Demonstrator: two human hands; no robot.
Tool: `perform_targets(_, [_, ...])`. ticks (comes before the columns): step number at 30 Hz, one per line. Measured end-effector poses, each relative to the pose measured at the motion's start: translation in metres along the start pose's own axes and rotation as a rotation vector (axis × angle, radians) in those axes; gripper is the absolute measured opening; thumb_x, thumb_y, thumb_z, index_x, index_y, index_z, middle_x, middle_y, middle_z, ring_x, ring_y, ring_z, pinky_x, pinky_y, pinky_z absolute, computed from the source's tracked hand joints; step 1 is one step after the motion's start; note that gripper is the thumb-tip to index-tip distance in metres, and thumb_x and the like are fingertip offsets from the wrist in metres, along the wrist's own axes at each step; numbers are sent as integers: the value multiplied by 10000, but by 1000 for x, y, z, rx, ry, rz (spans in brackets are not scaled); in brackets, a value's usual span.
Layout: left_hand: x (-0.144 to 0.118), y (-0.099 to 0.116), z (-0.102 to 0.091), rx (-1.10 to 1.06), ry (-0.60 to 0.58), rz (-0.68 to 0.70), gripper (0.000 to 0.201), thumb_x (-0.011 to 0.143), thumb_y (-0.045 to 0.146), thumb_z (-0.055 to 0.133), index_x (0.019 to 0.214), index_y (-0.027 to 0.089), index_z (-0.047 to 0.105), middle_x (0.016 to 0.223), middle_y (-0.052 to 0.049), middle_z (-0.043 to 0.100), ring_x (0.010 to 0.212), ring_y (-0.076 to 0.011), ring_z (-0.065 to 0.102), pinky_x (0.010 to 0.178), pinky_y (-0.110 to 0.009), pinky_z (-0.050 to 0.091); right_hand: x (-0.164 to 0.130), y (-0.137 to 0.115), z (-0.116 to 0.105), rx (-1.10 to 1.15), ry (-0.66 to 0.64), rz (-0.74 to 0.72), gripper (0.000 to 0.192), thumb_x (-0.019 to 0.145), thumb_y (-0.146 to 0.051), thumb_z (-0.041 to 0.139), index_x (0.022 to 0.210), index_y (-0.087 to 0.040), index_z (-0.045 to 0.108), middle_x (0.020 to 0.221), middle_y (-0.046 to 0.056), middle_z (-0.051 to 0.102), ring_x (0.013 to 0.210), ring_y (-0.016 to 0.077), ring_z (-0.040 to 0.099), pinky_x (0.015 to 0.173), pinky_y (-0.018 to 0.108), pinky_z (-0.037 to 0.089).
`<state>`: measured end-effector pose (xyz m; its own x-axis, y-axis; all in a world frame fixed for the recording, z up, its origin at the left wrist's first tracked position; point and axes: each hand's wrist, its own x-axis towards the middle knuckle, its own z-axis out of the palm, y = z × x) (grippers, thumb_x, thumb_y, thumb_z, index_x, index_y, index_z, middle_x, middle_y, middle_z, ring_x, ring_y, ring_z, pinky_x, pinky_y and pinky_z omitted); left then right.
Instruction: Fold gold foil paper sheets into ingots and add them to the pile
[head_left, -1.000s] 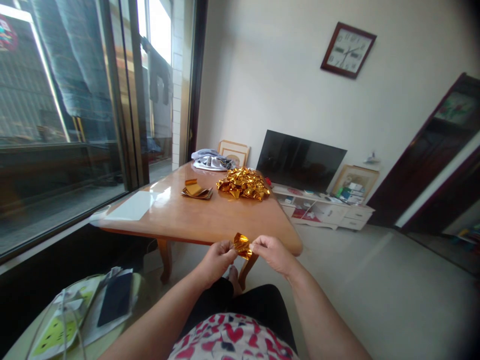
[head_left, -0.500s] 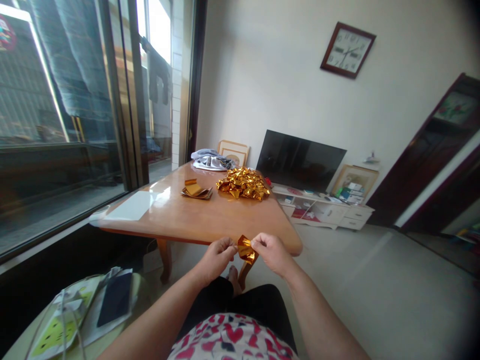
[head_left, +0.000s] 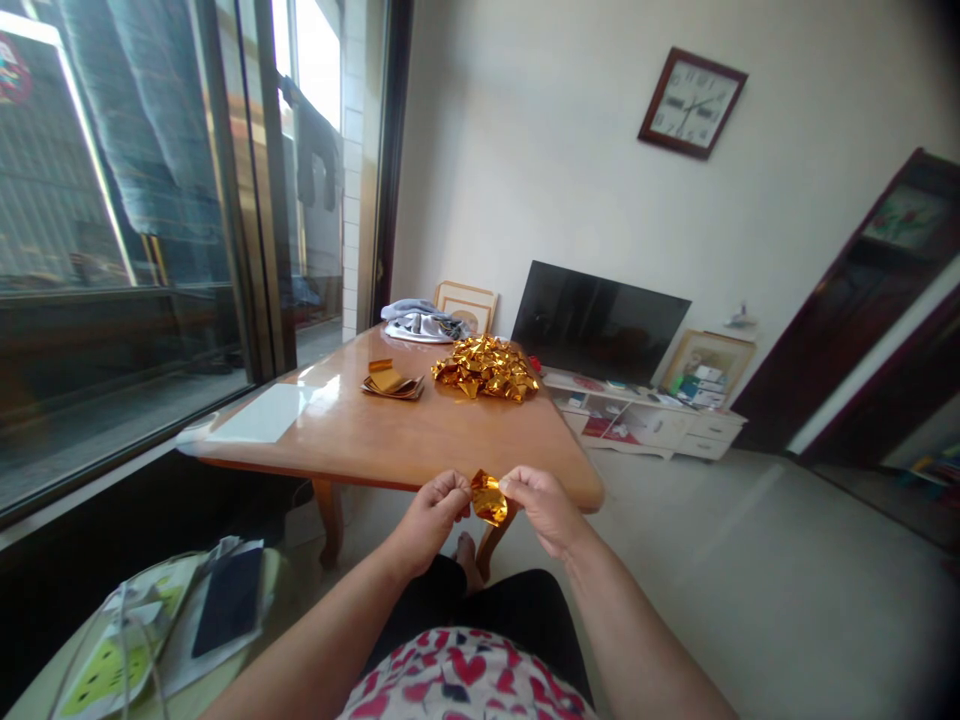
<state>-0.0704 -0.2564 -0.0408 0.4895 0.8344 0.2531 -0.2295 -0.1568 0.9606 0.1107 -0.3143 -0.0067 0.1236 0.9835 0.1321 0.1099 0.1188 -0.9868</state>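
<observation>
Between my hands, just off the table's near edge, is a piece of folded gold foil paper. My left hand pinches its left end between thumb and fingers. At its right end, my right hand is closed on it with thumb and forefinger. Farther back on the wooden table lies a heap of folded gold foil pieces. Left of the heap rests a stack of gold paper sheets, the top one curled up.
A white sheet lies at the table's left corner, and folded clothes sit at its far end. Low on my left, a stool bears a dark phone and cables. A television stands beyond the table.
The gold foil piece has shifted very slightly left and turned a little between my fingers. Both hands keep their pinch on it. The heap and the stack are unmoved.
</observation>
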Motion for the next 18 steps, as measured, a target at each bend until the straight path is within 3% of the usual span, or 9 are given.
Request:
perform_targets(3, [-1, 0, 1, -61, -3, -14, 193, 867, 348, 574, 769, 185, 543, 632, 35, 528, 612, -119, 445, 629, -246, 361, 0, 4, 2, 133, 2, 48, 201, 785, -346, 685, 732, -170, 601, 657, -18, 555, 639, 128, 446, 648, 269, 355])
perform_targets(6, [-1, -1, 0, -33, 9, -13, 210, 866, 364, 575, 761, 185, 542, 623, 37, 520, 603, -117, 436, 621, -244, 354, 0, 6, 2, 121, 5, 62, 231, 783, -375, 693, 735, -168, 605, 646, -25, 546, 623, 120, 427, 634, 264, 337])
perform_targets(12, [3, -3, -3, 130, 84, 12, 203, 840, 344, 582, 726, 181, 542, 616, 38, 514, 599, -116, 433, 613, -240, 349, -6, -6, -5, -151, -16, 63, 256, 819, -412, 636, 737, -173, 593, 660, -28, 544, 625, 119, 421, 606, 250, 329])
perform_targets(18, [5, -4, -5, 161, 117, 16, 193, 846, 339, 573, 739, 181, 541, 623, 35, 525, 604, -119, 444, 617, -244, 357, -9, -9, -7, -379, -51, 41, 172, 772, -321, 641, 693, -176, 592, 637, -39, 527, 617, 118, 412, 596, 241, 334])
